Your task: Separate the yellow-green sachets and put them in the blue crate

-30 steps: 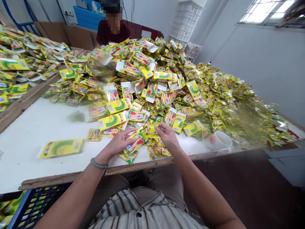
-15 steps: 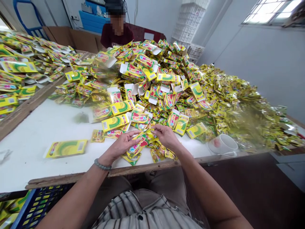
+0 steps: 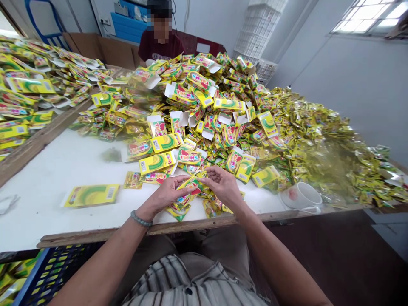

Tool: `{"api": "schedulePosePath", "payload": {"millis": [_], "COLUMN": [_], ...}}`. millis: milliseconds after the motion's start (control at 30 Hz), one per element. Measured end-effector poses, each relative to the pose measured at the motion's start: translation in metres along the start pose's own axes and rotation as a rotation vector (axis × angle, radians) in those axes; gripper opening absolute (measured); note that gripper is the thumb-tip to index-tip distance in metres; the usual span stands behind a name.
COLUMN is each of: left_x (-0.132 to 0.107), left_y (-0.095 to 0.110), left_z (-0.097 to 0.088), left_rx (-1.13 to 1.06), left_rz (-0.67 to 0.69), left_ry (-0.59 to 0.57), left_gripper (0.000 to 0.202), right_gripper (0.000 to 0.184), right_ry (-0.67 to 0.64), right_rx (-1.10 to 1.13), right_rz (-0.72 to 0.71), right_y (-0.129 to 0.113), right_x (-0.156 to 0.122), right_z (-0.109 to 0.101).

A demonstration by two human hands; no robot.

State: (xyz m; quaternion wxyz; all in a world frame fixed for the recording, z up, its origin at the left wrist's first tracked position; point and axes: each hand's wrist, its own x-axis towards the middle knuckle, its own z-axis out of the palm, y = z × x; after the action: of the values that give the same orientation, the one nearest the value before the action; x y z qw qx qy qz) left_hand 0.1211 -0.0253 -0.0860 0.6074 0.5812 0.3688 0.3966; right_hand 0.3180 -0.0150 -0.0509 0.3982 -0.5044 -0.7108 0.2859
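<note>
At the near edge of a white-topped bench (image 3: 57, 170), a seated person works a small carton (image 3: 190, 188) between two bare hands, just above the wooden rim. The left hand (image 3: 164, 195), with a beaded bracelet (image 3: 141, 219) at the wrist, cups the yellow carton from below and from the side, its fingers (image 3: 174, 183) curled closed along the printed face. The right hand (image 3: 225, 187) meets it from the other side, its fingers (image 3: 214, 173) bent in and pinched shut on the carton's upper end, so that both hands grip the same piece and nearly touch. Loose yellow sachets (image 3: 210, 207) lie on the bench directly under the hands. A flat carton (image 3: 92, 194) lies alone to the left, well apart from the hands, and a white cup (image 3: 301, 196) sits on its side near the bench edge to the right. Beyond the hands a heap of cartons (image 3: 204, 102), many with their white flaps open, rises across the bench and runs into a spread of foil sachets on the right. A second person (image 3: 161, 42) sits at the far side behind the heap. A blue crate (image 3: 47, 272) stands under the bench at lower left.
</note>
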Motion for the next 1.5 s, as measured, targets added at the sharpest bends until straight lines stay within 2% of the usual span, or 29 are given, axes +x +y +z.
{"api": "schedulePosePath", "payload": {"millis": [100,267,500,633,800,933,1067,1167,1267,1367,1433,1500], "left_x": [0.0,-0.002,-0.004,-0.003,0.0,0.001,-0.001,-0.001,-0.002,-0.005,-0.01,-0.019], "left_y": [-0.002,0.001,0.005,0.002,-0.002,-0.002,0.0,0.001,-0.001,0.0,0.007,0.02], "left_z": [-0.001,0.0,0.001,0.001,0.001,0.0,-0.001,-0.001,0.0,0.001,-0.006,-0.024], "left_rx": [0.045,0.069,-0.074,-0.041,-0.037,-0.011,-0.023,-0.01,0.057,0.135,0.212,0.319], "left_rz": [0.044,0.066,-0.008,-0.001,0.023,0.011,-0.035,-0.011,-0.009,-0.036,-0.043,-0.067], "left_ry": [-0.001,0.023,-0.036,-0.036,-0.019,-0.033,-0.054,-0.047,-0.048,-0.02,-0.01,0.032], "left_gripper": [0.052,0.05,0.05,0.051,0.051,0.05,0.047,0.044,0.043,0.046,0.047,0.046], "right_gripper": [0.029,0.02,0.026,0.021,0.031,0.034,0.043,0.053,0.062,0.064,0.06,0.052], "right_ry": [0.025,-0.023,-0.112,-0.096,-0.147,-0.289,-0.473,-0.448,-0.412,-0.452,-0.441,-0.34], "right_rx": [-0.083,-0.2,-0.039,-0.043,0.072,0.153,0.39,0.513,0.452,0.439,0.473,0.471], "right_rz": [-0.034,-0.08,0.007,0.01,0.071,0.147,0.219,0.234,0.204,0.188,0.152,0.087], "right_y": [0.002,0.0,-0.005,-0.005,-0.007,-0.007,-0.007,-0.01,-0.011,-0.012,-0.013,-0.013], "right_x": [0.003,0.012,0.012,0.008,0.004,-0.002,-0.006,-0.009,-0.015,-0.02,-0.022,-0.019], "right_z": [0.001,0.0,-0.009,-0.003,0.002,0.003,0.003,0.002,0.007,0.018,0.025,0.027]}}
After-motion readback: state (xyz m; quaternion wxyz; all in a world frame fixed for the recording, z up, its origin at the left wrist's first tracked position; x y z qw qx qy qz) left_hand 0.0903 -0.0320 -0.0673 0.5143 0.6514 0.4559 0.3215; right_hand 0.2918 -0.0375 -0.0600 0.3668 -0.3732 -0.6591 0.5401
